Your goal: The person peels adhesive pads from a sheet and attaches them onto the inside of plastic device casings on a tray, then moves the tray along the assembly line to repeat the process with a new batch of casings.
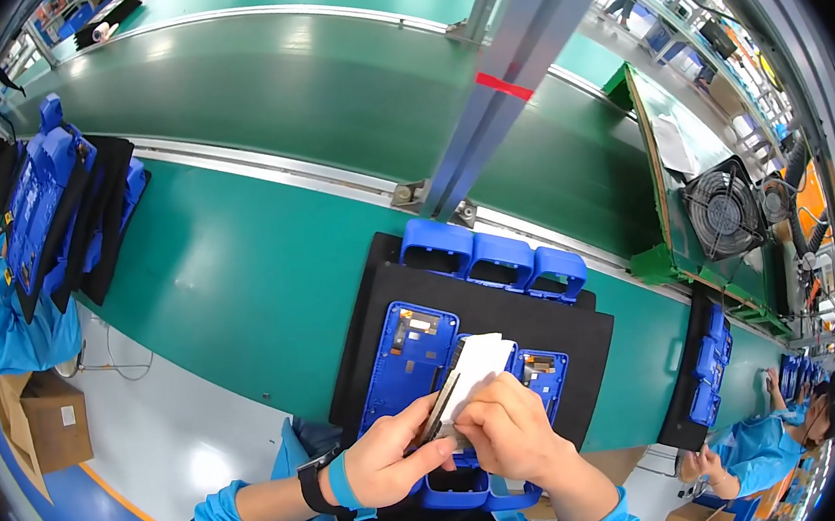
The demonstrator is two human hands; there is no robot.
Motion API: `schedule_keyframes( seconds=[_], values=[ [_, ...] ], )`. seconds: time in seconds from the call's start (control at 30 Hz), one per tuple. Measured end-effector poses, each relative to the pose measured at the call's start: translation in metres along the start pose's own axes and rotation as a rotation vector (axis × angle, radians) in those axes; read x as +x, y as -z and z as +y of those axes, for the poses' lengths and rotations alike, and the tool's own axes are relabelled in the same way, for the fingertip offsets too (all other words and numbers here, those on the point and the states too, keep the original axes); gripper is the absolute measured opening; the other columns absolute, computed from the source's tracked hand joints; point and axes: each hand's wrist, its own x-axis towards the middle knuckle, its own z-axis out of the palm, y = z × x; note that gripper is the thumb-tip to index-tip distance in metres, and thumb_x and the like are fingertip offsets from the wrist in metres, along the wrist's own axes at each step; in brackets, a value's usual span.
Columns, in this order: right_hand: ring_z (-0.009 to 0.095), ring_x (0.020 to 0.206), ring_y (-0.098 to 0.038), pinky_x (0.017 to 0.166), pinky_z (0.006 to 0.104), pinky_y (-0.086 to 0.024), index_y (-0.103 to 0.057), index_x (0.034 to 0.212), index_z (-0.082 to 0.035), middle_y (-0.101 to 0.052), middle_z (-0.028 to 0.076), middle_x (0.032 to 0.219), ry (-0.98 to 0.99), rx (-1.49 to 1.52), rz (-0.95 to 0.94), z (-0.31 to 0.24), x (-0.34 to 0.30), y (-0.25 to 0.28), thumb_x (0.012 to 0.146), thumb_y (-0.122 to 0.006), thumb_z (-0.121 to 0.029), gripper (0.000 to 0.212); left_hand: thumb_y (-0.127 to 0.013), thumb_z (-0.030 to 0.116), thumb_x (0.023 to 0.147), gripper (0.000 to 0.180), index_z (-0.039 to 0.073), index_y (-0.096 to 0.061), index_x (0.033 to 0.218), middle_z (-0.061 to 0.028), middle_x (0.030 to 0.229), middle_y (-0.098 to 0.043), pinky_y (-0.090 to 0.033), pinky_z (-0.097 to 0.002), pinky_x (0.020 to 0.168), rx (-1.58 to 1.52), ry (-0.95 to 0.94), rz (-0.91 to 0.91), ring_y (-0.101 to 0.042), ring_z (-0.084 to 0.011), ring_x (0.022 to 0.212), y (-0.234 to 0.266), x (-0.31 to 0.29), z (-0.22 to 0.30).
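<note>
My left hand is closed around a thin flat panel with a white face and a dark edge, tilted above the work. At the panel's lower end the fingers of my right hand are pinched together against it; whether they grip the panel or something small on it is hidden. Beneath lies a black foam mat. On it are a blue plastic housing at the left, with small electronic parts inside, and another blue housing at the right, partly covered by my hand.
Several hollow blue frames line the mat's far edge. Behind the green table, a metal post rises beside a conveyor belt. Blue parts on black mats stand at left. A fan stands at right. Co-workers sit on both sides.
</note>
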Motion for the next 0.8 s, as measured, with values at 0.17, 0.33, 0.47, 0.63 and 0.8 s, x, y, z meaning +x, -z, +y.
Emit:
schedule_keyframes(
  seconds=[0.17,0.33,0.47,0.63,0.8],
  values=[
    [0.028,0.068,-0.057,0.057,0.0345,-0.047,-0.059,0.087,-0.003,-0.059,0.01,0.083,0.027,0.013,-0.014,-0.004,0.006,-0.007,0.066,-0.073,0.006,0.027,-0.054,0.015,0.1,0.035,-0.003,-0.046,0.129,-0.009,0.105,-0.064,-0.051,-0.0262,0.076,-0.254,0.047,0.081,-0.065,-0.0149,0.083,0.022,-0.012,-0.002],
    [0.031,0.077,-0.058,0.066,0.0378,-0.049,-0.057,0.088,-0.001,-0.06,0.012,0.085,-0.171,-0.04,-0.094,0.018,0.03,-0.011,0.077,-0.07,0.005,0.018,-0.052,0.011,0.098,0.029,-0.004,-0.05,0.122,-0.0126,0.108,-0.067,-0.049,-0.0254,0.069,-0.134,-0.268,0.573,-0.064,-0.0145,0.079,0.067,-0.026,-0.011],
    [0.031,0.081,-0.059,0.067,0.039,-0.051,-0.058,0.088,-0.002,-0.059,0.012,0.087,-0.228,-0.112,-0.221,0.025,0.038,-0.029,0.081,-0.069,0.001,0.013,-0.05,0.011,0.098,0.033,-0.005,-0.048,0.127,-0.014,0.112,-0.066,-0.051,-0.0273,0.072,-0.127,-0.353,0.654,-0.064,-0.0158,0.083,0.085,-0.038,-0.022],
    [0.033,0.074,-0.059,0.066,0.0389,-0.05,-0.058,0.09,-0.002,-0.058,0.014,0.086,-0.297,-0.135,-0.183,0.036,0.047,-0.034,0.083,-0.065,0.003,0.011,-0.048,0.01,0.098,0.037,-0.006,-0.044,0.132,-0.0148,0.119,-0.062,-0.053,-0.0302,0.078,-0.163,-0.351,0.56,-0.062,-0.017,0.094,0.08,-0.04,-0.028],
    [0.033,0.071,-0.061,0.063,0.0376,-0.05,-0.058,0.09,-0.002,-0.058,0.013,0.085,-0.313,-0.174,-0.257,0.041,0.062,-0.033,0.085,-0.063,0.003,0.009,-0.05,0.009,0.098,0.041,-0.008,-0.041,0.135,-0.0145,0.119,-0.062,-0.053,-0.0299,0.08,-0.2,-0.337,0.517,-0.062,-0.0157,0.096,0.077,-0.036,-0.033]
  ],
)
